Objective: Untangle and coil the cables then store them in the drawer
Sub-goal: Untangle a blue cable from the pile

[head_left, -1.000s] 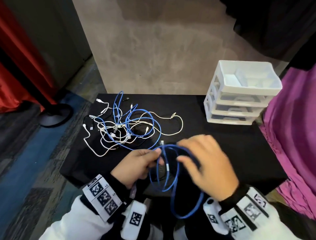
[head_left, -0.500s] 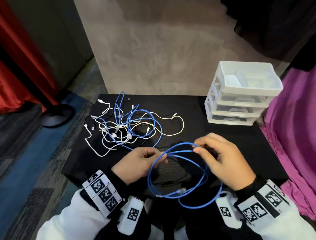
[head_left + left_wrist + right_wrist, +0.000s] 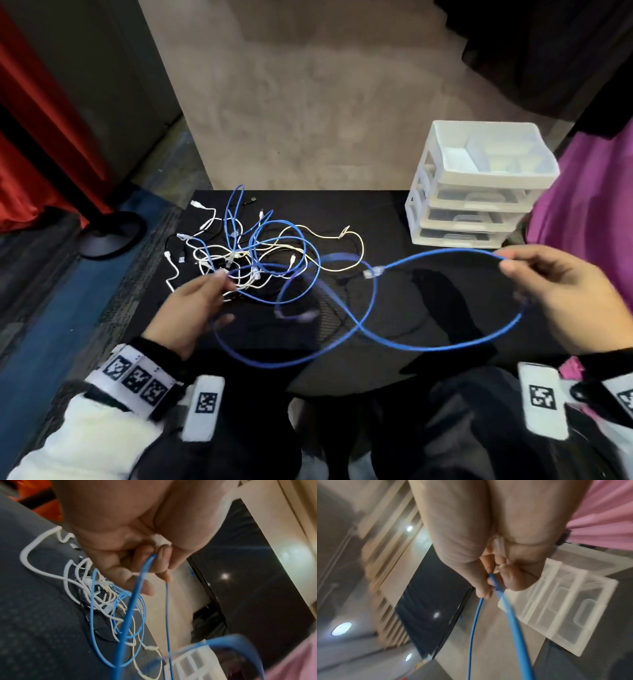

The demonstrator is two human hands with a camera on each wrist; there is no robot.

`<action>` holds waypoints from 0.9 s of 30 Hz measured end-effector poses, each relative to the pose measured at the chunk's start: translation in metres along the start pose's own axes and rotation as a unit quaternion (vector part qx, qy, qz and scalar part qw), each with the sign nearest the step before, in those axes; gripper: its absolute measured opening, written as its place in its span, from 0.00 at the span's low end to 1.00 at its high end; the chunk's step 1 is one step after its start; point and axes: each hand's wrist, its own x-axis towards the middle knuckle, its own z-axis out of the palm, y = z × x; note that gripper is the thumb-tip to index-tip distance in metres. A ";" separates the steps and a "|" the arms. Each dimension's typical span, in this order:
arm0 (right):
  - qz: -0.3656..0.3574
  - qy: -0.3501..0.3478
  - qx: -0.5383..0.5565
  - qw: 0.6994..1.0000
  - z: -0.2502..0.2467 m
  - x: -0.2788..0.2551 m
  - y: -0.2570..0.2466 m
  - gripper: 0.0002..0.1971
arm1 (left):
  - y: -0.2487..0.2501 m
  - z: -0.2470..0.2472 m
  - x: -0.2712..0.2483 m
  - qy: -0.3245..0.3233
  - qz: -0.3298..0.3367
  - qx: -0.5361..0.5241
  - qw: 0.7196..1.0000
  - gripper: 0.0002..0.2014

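Both hands pinch blue cable [image 3: 373, 342]; drawers [image 3: 479, 192] shut.

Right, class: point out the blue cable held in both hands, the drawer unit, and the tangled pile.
blue cable [image 3: 445, 252]: head view, on its upper arc.
drawer unit [image 3: 445, 180]: head view, on the top tray's front wall.
tangled pile [image 3: 239, 253]: head view, on its knotted middle.

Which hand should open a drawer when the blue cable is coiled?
Probably the right hand. It pinches the blue cable just in front of the white drawer unit, while the left hand holds the cable across the table by the tangled pile.
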 end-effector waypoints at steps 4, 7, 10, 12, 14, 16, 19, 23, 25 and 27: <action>0.090 0.101 0.101 0.986 -0.021 0.000 0.011 0.16 | -0.003 -0.029 0.001 -0.001 -0.024 -0.104 0.994 0.16; 0.127 0.139 0.135 0.973 -0.025 0.005 0.025 0.10 | -0.009 -0.036 0.002 0.003 -0.023 -0.106 0.994 0.17; 0.139 0.198 0.162 0.957 -0.020 0.006 0.034 0.14 | -0.009 -0.039 0.008 0.032 -0.017 -0.164 0.986 0.18; 0.135 0.229 0.195 0.944 -0.013 0.005 0.035 0.15 | -0.006 -0.040 0.014 0.053 -0.029 -0.221 0.973 0.18; 0.125 0.255 0.212 0.935 -0.005 0.006 0.036 0.16 | -0.006 -0.036 0.016 0.057 -0.033 -0.240 0.969 0.18; 0.127 0.256 0.243 0.927 0.004 0.008 0.034 0.16 | -0.008 -0.025 0.014 0.045 -0.028 -0.205 0.977 0.17; 0.171 0.141 0.256 0.941 0.021 0.001 0.031 0.14 | -0.020 -0.008 0.008 0.014 -0.014 -0.068 0.998 0.17; 0.225 -0.081 0.071 0.968 0.058 -0.019 0.035 0.12 | -0.035 0.018 -0.010 -0.045 0.011 0.080 0.996 0.18; 0.211 -0.128 0.058 0.967 0.076 -0.026 0.034 0.12 | -0.037 0.032 -0.022 -0.096 0.025 0.091 0.991 0.17; 0.161 -0.099 0.114 0.975 0.086 -0.027 0.028 0.12 | -0.037 0.041 -0.032 -0.138 0.041 0.094 0.985 0.16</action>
